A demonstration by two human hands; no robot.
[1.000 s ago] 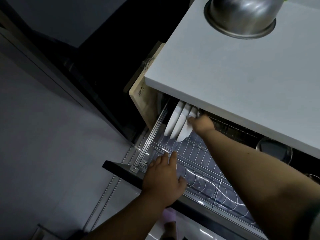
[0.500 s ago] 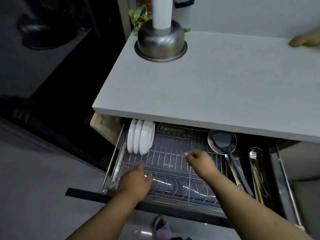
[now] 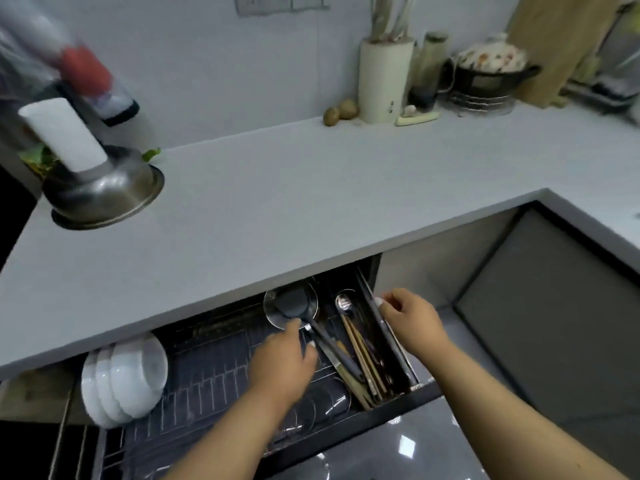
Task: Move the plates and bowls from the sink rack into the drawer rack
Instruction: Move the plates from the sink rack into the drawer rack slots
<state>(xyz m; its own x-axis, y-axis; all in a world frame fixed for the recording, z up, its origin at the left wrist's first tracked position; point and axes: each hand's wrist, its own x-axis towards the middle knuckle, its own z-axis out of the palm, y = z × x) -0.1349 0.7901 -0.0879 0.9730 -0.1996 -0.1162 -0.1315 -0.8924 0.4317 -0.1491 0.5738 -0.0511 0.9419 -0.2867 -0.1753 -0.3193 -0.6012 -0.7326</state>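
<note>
Grey countertop [image 3: 311,209], white bowls [image 3: 124,379] in drawer rack [image 3: 214,368], no readable writing

Plates [image 3: 124,375]: glossy white, seemingly ceramic. Rack [image 3: 214,368]: thin metal wire, shiny. Bowl [image 3: 104,192]: polished steel, mirrored. Counter [image 3: 311,202]: matt, smooth, pale grey. Board [image 3: 561,43]: bare wood. Drawer front [image 3: 381,452]: glossy, reflective.
</note>
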